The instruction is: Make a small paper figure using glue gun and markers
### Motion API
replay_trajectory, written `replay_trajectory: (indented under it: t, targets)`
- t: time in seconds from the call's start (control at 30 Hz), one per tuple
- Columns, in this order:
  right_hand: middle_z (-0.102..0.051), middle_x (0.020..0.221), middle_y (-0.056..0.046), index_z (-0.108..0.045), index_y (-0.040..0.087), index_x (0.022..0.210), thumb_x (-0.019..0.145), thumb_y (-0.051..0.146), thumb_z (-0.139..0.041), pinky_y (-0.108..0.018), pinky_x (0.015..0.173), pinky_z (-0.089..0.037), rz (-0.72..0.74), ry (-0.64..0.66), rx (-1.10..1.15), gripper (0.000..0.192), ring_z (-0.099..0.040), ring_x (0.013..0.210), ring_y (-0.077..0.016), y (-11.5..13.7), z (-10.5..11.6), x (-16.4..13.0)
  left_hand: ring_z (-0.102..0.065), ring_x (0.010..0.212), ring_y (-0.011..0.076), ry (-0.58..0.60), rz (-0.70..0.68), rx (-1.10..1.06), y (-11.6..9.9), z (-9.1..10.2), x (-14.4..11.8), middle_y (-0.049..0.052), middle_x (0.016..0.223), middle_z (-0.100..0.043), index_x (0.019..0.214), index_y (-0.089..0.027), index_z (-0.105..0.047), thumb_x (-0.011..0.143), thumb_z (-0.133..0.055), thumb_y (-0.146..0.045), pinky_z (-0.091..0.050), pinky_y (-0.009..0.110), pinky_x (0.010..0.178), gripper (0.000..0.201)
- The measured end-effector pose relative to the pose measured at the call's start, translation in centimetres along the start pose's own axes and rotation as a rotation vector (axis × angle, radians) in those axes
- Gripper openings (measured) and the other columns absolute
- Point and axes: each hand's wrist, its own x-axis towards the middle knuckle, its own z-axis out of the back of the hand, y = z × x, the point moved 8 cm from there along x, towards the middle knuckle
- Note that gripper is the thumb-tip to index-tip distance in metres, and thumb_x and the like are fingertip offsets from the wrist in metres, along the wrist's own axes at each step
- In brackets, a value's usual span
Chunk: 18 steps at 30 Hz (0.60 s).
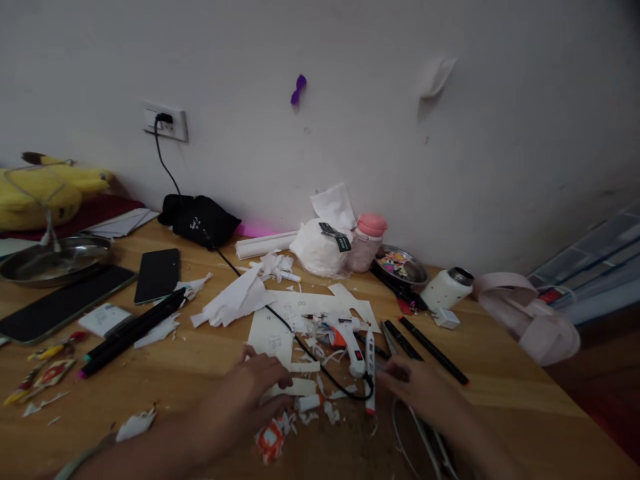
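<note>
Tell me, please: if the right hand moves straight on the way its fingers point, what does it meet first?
Probably the white glue gun: the right hand points up-left toward it, fingertips nearly at its cord, though depth is unclear.

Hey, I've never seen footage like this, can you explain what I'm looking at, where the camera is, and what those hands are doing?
This is one view from a camera worn on a person's head, looking down at a wooden table by a white wall. The left hand presses on a strip of white paper. The right hand rests by a white glue gun and black markers; whether it grips anything is unclear. Paper scraps, a phone and a metal bowl lie around.
</note>
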Motion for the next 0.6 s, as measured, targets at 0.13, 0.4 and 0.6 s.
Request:
replay_trajectory:
  t: [0.13,0.4,0.6]
  targets:
    - [-0.063,0.077,-0.006,-0.061,0.017,0.076,0.078,0.042,-0.041,-0.026,0.062,-0.035,-0.009,-0.016,-0.003,0.032,-0.057,0.073,-0.0189,1.1,-1.3,0.6,-0.057,0.082,0.0234,0.113,-0.047,0.126,-2.1,-1.4,2.4,0.006,0.087,-0.064,0.088,-0.02,-0.059,0.077,-0.054,-0.031,-0.028,0.039,0.079,0.017]
    - [-0.061,0.068,-0.007,-0.056,0.014,0.067,0.078,0.042,-0.035,-0.025,0.054,-0.035,-0.047,-0.037,0.064,0.037,-0.056,0.062,-0.0174,-0.9,-0.9,2.2,-0.056,0.079,0.0255,0.144,0.045,-0.011,-1.2,-2.5,4.1,0.005,0.075,-0.064,0.072,-0.019,-0.062,0.067,-0.058,-0.025,-0.028,0.04,0.079,0.008]
    - [-0.061,0.077,-0.006,-0.053,0.015,0.102,0.082,0.048,-0.03,-0.024,0.062,-0.045,0.041,-0.266,0.326,0.045,-0.059,0.073,-0.0175,1.7,3.2,-2.3,-0.056,0.09,0.0212,-0.01,0.414,-1.055,2.6,0.1,4.9,0.004,0.087,-0.066,0.095,-0.02,-0.052,0.073,-0.054,-0.036,-0.033,0.028,0.072,0.027]
